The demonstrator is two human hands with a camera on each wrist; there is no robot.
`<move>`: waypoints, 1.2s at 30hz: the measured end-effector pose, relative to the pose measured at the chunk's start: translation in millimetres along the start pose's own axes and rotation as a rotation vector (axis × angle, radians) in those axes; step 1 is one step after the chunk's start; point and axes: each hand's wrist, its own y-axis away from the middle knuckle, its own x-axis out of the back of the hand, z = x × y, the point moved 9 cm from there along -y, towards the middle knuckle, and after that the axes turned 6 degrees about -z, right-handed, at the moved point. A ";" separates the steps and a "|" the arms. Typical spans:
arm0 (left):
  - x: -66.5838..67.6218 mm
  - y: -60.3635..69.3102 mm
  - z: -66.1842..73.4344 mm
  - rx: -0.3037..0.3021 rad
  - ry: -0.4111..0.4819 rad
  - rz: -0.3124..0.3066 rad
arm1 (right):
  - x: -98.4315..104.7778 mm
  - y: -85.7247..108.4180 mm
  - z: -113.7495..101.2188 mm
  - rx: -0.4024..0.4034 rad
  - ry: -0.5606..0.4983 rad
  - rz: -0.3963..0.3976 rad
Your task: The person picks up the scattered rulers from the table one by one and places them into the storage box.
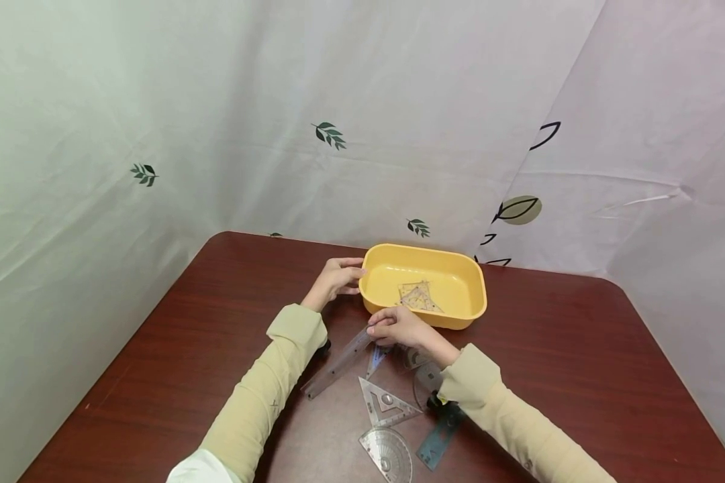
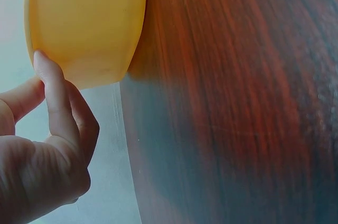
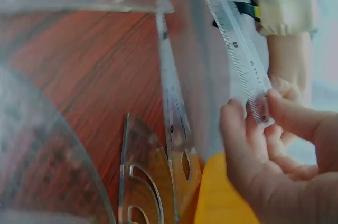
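Partway done, by appearance

Right hand (image 1: 401, 329) pinched ruler (image 1: 340, 362) at tub's (image 1: 453, 322) 7 o'clock; left hand (image 1: 337, 276) lay relaxed against its 9 o'clock end. Clear pieces (image 1: 419, 297) were inside; set square (image 1: 370, 404), protractor (image 1: 388, 456), blue strip (image 1: 438, 439) lay outside toward 6 o'clock.

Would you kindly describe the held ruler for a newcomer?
On the brown table sits a yellow plastic basin. At its near side, the right hand pinches the clear straight plastic ruler by one end, unlike the clear triangular set square lying nearby.
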 end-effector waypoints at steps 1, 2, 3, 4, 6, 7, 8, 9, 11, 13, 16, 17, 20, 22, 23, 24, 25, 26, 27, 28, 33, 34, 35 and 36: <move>-0.1 0.0 -0.2 0.000 0.000 -0.001 | 0.0 0.5 0.5 0.001 -0.050 -0.025; -0.1 -0.2 -0.4 -0.002 -0.002 -0.001 | 0.0 1.1 0.8 -0.001 -0.096 -0.049; -0.1 -0.4 -0.6 -0.002 -0.002 -0.002 | 0.1 1.9 1.2 -0.004 -0.136 -0.069; -0.1 -0.5 -0.6 -0.004 -0.002 -0.003 | 0.8 2.6 1.7 -0.010 -0.170 -0.083; -0.1 -0.7 -0.8 -0.006 0.000 -0.003 | 2.8 3.9 2.1 -0.017 -0.210 -0.099; -0.2 -0.5 -0.5 -0.008 0.000 -0.003 | 4.1 4.7 1.8 -0.017 -0.213 -0.103; -0.4 -0.3 -0.1 -0.009 0.000 -0.002 | 5.9 5.4 1.5 -0.018 -0.217 -0.102; -0.4 0.1 0.4 -0.010 -0.001 -0.001 | 7.8 6.4 1.1 -0.020 -0.216 -0.100; -0.8 0.6 1.0 -0.011 -0.001 0.001 | 11.9 8.5 -1.0 -0.018 -0.205 -0.093; -1.2 1.1 1.4 -0.009 -0.003 0.002 | 17.0 11.2 -3.7 -0.012 -0.195 -0.081; -1.5 0.8 1.3 -0.004 -0.004 0.004 | 25.4 15.8 -8.6 -0.005 -0.173 -0.060; -1.4 0.6 1.2 -0.003 -0.006 0.004 | 28.5 17.7 -10.0 -0.008 -0.169 -0.050; -1.6 -0.1 0.9 0.000 -0.005 0.003 | 38.7 23.5 -15.2 -0.013 -0.167 -0.017; -1.6 -0.5 0.7 -0.001 -0.003 0.002 | 47.1 27.0 -18.1 -0.022 -0.187 0.015; -1.7 -0.8 0.5 -0.001 0.000 0.001 | 51.5 28.4 -20.3 -0.017 -0.199 0.027; -1.7 -0.8 0.5 -0.002 0.002 0.000 | 56.3 29.4 -22.0 -0.010 -0.217 0.040; -1.8 -0.9 0.6 -0.003 0.004 0.000 | 61.3 30.6 -23.8 -0.003 -0.237 0.051; -1.8 -1.0 0.6 -0.004 0.003 0.001 | 66.3 31.5 -25.1 0.003 -0.261 0.063; -1.9 -1.2 0.6 -0.005 0.004 0.000 | 71.4 32.8 -26.4 0.010 -0.286 0.073; -1.9 -1.3 0.6 -0.005 0.005 0.000 | 76.4 33.7 -27.5 0.017 -0.317 0.083; -1.7 -1.4 0.8 -0.008 0.007 -0.004 | 99.2 39.2 -28.4 0.028 -0.469 0.140; -1.3 -1.2 0.7 -0.009 0.007 -0.003 | 103.3 40.0 -27.6 0.026 -0.499 0.160; -1.2 -0.9 1.0 -0.011 0.006 -0.003 | 106.7 40.7 -27.0 0.026 -0.526 0.173; -1.1 -0.7 1.1 -0.012 0.006 -0.002 | 110.1 41.1 -26.1 0.028 -0.552 0.187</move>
